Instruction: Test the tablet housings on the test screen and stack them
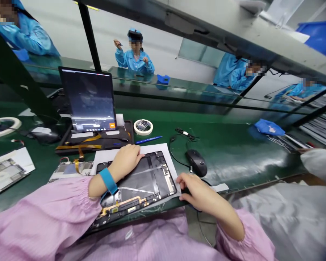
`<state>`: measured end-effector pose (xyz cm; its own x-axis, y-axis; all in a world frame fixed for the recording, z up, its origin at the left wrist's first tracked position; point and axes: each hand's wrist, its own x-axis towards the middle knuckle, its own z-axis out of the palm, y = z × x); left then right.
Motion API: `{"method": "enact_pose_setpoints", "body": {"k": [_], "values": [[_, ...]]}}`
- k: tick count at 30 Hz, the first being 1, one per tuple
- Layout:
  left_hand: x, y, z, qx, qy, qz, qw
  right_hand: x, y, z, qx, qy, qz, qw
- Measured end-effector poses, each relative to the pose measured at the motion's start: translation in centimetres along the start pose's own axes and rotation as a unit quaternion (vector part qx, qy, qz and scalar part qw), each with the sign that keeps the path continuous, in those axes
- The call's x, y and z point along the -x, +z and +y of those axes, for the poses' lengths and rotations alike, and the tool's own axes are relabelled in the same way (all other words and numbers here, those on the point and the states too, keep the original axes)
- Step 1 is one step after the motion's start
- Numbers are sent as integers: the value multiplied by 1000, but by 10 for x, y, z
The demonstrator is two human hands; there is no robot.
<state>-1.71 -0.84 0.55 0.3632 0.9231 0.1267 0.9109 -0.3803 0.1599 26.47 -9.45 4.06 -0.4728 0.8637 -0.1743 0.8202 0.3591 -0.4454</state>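
Observation:
An opened tablet housing (146, 174) lies tilted on a white sheet (164, 148) at the bench's front edge. It shows a dark inner surface, an orange flex strip and small boards. My left hand (127, 159), with a blue band on the wrist, reaches across the housing. Its fingers bend over the far edge, their tips mostly hidden. Beside the housing's right edge is my right hand (197, 190), thumb and forefinger apart and close to the edge; whether they touch it I cannot tell. Nothing shows between them.
Behind the housing, a lit screen (89, 101) stands on a black tray (129, 132) with orange flex cables. Nearby are a tape roll (143, 127), blue pen (149, 140) and black mouse (196, 162). Another opened device (5, 175) lies left. Several co-workers in blue sit beyond the rack.

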Motion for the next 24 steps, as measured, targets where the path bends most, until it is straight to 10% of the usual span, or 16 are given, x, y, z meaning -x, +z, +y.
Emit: {"method": "enact_pose_setpoints", "body": {"k": [4,10,24], "values": [[-2,4,-4,14,21,3,1000,-1,-16,13,-69,-41,-52,995],[0,0,-1,78,41,-30,996,-21,-14,27,-261,32,65,963],[-1,-1,2,80,38,-88,992,-33,13,29,-183,-27,127,974]]}}
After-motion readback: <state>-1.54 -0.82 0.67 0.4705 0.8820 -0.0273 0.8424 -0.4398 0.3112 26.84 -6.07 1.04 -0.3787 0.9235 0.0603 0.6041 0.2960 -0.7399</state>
